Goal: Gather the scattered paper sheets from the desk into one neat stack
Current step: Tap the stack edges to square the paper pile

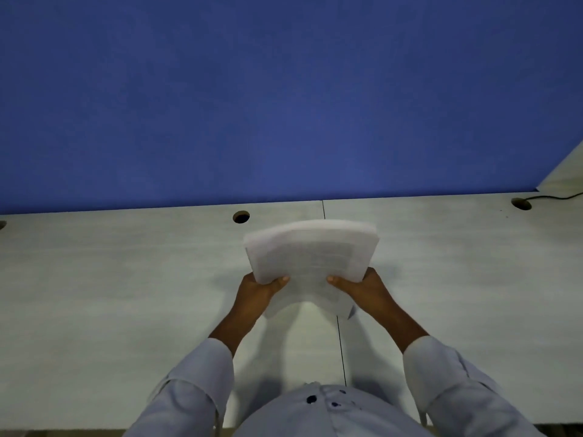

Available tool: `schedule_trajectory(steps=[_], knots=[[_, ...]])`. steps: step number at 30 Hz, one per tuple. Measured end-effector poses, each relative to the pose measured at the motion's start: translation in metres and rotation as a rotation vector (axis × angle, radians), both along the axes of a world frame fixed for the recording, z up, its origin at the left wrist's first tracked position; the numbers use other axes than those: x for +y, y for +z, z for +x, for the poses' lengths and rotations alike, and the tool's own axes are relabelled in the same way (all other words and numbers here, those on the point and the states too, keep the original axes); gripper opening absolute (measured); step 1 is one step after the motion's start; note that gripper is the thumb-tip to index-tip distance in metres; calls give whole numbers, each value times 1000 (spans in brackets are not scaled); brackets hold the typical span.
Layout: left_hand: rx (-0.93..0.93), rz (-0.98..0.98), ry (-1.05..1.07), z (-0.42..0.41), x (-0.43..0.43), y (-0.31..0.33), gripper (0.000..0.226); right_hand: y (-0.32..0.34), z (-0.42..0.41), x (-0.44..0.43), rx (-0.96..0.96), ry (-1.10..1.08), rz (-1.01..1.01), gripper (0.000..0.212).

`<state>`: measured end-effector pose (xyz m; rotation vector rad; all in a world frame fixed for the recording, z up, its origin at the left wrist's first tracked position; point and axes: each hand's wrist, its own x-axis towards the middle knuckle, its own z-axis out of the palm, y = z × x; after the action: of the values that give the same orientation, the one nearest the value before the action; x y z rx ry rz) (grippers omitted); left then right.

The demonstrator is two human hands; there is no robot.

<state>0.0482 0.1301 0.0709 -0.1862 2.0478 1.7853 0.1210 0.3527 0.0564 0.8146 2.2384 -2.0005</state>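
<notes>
A stack of white paper sheets (pixel 310 250) with faint printed lines is held up above the pale desk (pixel 110 279), bowed and blurred. My left hand (pixel 257 290) grips its near left edge, thumb on top. My right hand (pixel 362 288) grips the near right edge the same way. The stack's lower edge curls down between my hands. No loose sheets show on the desk.
A blue partition wall (pixel 284 89) stands along the desk's far edge. Round cable holes sit at the back, one (pixel 241 217) just left of the stack and one (pixel 521 203) far right with a black cable (pixel 555 197). A seam (pixel 341 348) runs across the desk.
</notes>
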Motion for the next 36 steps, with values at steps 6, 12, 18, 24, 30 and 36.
schedule_trajectory(steps=[6, 12, 18, 24, 30, 36], knots=[[-64, -21, -75, -18, 11, -22, 39, -11, -20, 10, -90, 92, -102, 39], [-385, -53, 38, -10, 12, -62, 35, -52, -20, 3, -299, 55, -87, 40], [-294, -71, -52, -38, 8, -52, 11, -48, -35, 10, -302, 57, 105, 42], [-63, -506, -218, -10, -2, -52, 19, -83, 5, 16, -405, 353, 467, 124], [-24, -465, -236, 59, -17, -62, 31, -69, 72, -17, -341, 490, 642, 108], [-55, -571, -240, 42, -11, -55, 30, -68, 54, -23, -350, 321, 597, 75]])
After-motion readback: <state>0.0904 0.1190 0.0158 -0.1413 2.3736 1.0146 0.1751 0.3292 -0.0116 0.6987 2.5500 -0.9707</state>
